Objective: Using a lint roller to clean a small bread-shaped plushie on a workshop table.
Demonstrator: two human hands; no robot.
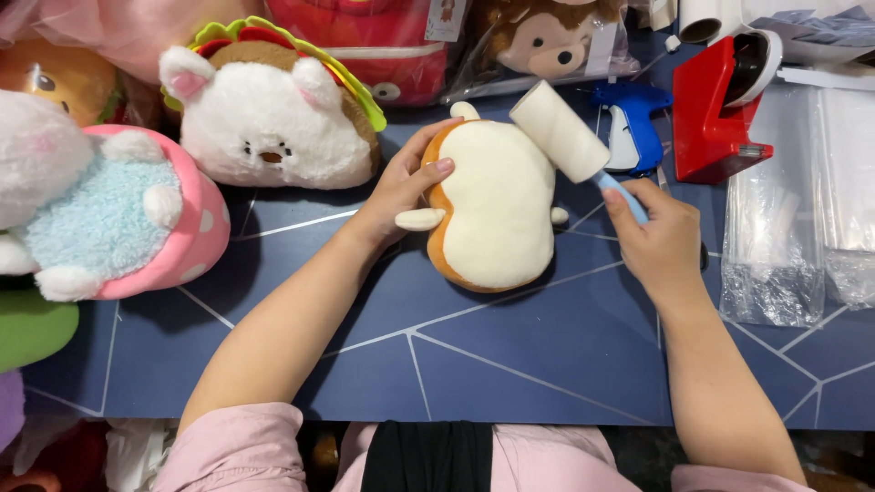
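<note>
On a blue bench (510, 364), left hand (406, 187) fingers clamp a bread-shaped plush (497, 214) steady while right hand (661, 241) fingers, clamped on a lint roller (570, 141), best keep it flat

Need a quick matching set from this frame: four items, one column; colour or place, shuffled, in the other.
1. lint roller
2. tape dispenser
3. tagging gun
4. bread-shaped plush

a. red, top right of the table
b. under the left hand
c. blue, behind the roller
d. held by its handle in the right hand

Pairs: 1-d, 2-a, 3-c, 4-b
</note>
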